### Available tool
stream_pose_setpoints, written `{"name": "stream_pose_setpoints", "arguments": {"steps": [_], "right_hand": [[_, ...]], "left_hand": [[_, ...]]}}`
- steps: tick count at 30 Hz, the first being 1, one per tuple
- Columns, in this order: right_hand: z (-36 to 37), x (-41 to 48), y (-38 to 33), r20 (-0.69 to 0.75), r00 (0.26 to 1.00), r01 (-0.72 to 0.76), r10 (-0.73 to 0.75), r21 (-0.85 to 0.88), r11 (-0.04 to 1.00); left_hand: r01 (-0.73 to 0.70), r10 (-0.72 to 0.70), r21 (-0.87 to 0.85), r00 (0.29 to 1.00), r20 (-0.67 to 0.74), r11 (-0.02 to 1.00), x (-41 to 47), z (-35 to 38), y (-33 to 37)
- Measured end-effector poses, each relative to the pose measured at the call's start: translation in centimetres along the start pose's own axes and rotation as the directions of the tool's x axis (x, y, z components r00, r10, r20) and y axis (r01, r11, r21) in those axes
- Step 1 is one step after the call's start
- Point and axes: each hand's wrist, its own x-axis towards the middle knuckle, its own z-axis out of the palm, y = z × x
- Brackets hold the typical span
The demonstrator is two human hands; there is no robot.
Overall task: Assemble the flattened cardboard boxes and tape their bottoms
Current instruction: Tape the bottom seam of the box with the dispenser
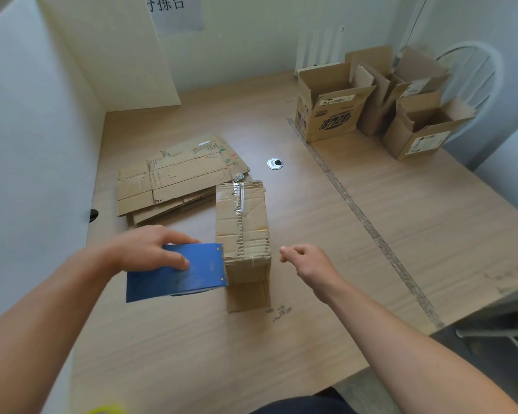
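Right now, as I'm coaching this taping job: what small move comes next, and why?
Probably bring the right hand onto the cardboard box to steady it: the left hand holds the blue tape dispenser against its near edge, and nothing braces it.

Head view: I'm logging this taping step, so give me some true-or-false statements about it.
1. The left hand grips the blue dispenser. True.
2. The right hand holds the box. False: it is beside the box, apart from it, holding nothing.
3. A flat cardboard stack lies on the table. True.
4. The far boxes lie flattened. False: they stand assembled, flaps open.
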Motion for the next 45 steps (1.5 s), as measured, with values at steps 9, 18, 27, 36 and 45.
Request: {"name": "stream_pose_setpoints", "arguments": {"steps": [9, 18, 27, 36, 45], "right_hand": [[1.2, 0.4, 0.8, -0.013, 0.998, -0.062, 0.062, 0.031, 0.998], [2.7, 0.8, 1.1, 0.02, 0.995, -0.093, 0.093, 0.008, 0.996], [2.6, 0.8, 2.0, -0.019, 0.999, -0.041, 0.038, -0.204, 0.978], [2.6, 0.0, 0.8, 0.027, 0.982, 0.186, -0.189, -0.356, 0.916], [3.1, 0.3, 1.2, 0.02, 0.823, 0.425, -0.567, -0.684, 0.593]], "left_hand": [[0.05, -0.053, 0.064, 0.998, 0.041, 0.997, 1.3, -0.9, 0.8], [0.07, -0.079, 0.112, 0.993, 0.086, 0.991, 3.4, -0.6, 0.2], [0.036, -0.046, 0.136, 0.996, 0.072, 0.99, 3.8, -0.4, -0.3], [0.024, -0.029, 0.096, 0.998, 0.058, 0.995, 3.9, -0.1, -1.0], [0.025, -0.028, 0.041, 0.998, 0.054, 0.999, 3.7, 0.1, -1.1]]}}
